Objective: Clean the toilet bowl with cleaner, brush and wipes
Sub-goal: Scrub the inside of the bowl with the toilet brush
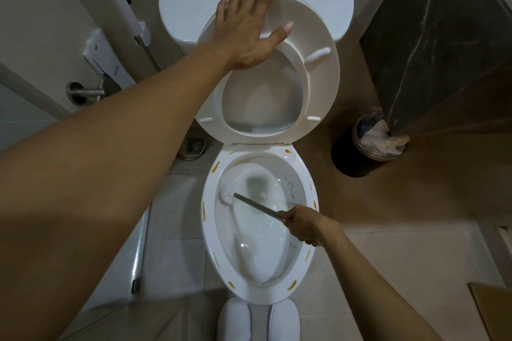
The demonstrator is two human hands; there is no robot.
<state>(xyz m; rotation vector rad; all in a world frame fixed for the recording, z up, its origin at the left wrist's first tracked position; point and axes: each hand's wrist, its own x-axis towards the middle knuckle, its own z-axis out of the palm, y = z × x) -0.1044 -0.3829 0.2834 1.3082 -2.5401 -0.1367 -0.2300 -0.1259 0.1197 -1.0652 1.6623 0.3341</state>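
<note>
Left hand (249, 24) is flat and open, fingers spread against the raised white plastic seat ring (318, 82), looks like it's just propping it up out of the way. Right hand (302, 225) has a closed grip on the grey-handled white-bristle toilet brush (227, 193), head down on the left inner wall of the white ceramic bowl (310, 188). Yellow-brown smears on the rim, cleaner or grime, hard to say.

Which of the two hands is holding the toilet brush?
The right hand: it grips the brush by its handle, head down in the bowl. The left hand lies flat and open on the raised seat.
</note>
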